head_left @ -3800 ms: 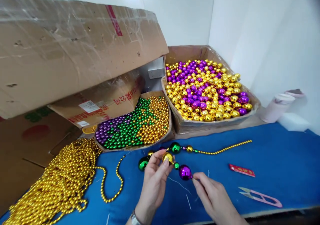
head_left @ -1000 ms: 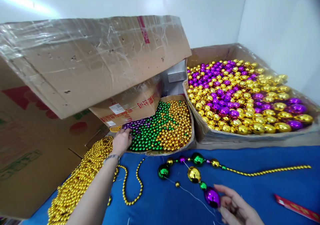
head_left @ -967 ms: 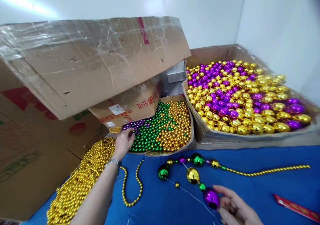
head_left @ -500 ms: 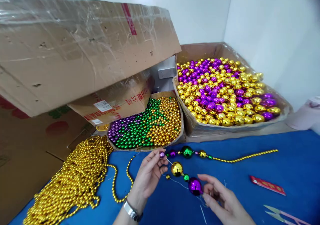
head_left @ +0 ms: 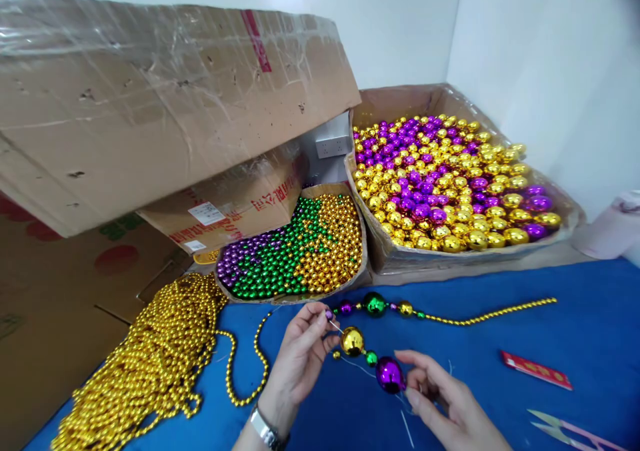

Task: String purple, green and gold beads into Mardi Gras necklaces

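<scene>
My left hand (head_left: 309,352) pinches a small purple bead (head_left: 329,315) between thumb and fingertips. From it a thin pale thread (head_left: 337,328) leads to a large gold bead (head_left: 352,341), a small green bead (head_left: 371,358) and a large purple bead (head_left: 391,375). My right hand (head_left: 440,394) grips this bead string at the far side of the large purple bead, thumb and finger closed there. A small gold bead (head_left: 337,355) shows below the left fingers. Behind the hands lies another strand with a large green bead (head_left: 374,303) and a gold bead chain (head_left: 480,320).
Left lies a heap of gold bead chains (head_left: 145,364). An open box (head_left: 367,264) holds small purple, green and gold beads; a larger carton (head_left: 400,257) holds big ones. A red packet (head_left: 536,369) and thread snips (head_left: 565,431) lie right on the blue cloth (head_left: 500,351).
My left hand has shifted slightly right and down with the small purple bead, which now sits deeper between the fingertips. The right hand stays almost in place.
</scene>
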Tool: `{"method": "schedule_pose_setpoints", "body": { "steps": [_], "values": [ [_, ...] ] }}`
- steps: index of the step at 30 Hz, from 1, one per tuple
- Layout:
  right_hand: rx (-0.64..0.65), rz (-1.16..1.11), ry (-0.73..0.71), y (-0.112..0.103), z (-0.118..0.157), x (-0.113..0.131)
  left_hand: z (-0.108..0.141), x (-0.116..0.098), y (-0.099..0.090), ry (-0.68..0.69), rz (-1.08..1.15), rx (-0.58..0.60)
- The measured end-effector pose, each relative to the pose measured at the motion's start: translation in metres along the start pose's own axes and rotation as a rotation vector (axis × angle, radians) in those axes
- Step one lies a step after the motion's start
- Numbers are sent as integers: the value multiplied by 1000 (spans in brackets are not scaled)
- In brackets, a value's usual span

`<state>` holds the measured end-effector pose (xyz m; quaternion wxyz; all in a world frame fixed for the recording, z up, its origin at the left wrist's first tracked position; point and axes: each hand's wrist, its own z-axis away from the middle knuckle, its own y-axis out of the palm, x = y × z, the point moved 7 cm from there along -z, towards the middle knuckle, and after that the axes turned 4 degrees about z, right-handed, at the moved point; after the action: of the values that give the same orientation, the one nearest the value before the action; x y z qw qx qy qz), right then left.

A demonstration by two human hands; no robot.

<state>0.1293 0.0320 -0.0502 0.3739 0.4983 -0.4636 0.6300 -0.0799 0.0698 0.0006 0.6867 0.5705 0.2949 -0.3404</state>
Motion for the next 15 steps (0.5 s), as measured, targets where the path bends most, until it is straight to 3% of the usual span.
{"method": "schedule_pose_setpoints", "body": {
  "steps": [8, 11, 15],
  "values": [
    [25, 63, -29, -4, -3, -3, 2, -2, 1, 155, -329, -57],
    [2, 64, -31, -4, -8, -16, 1, 10, 1, 153, -435, -73],
    [12, 52, -28, -1, -14, -40, -3, 32, -3, 106, -396, -94]
  ]
}}
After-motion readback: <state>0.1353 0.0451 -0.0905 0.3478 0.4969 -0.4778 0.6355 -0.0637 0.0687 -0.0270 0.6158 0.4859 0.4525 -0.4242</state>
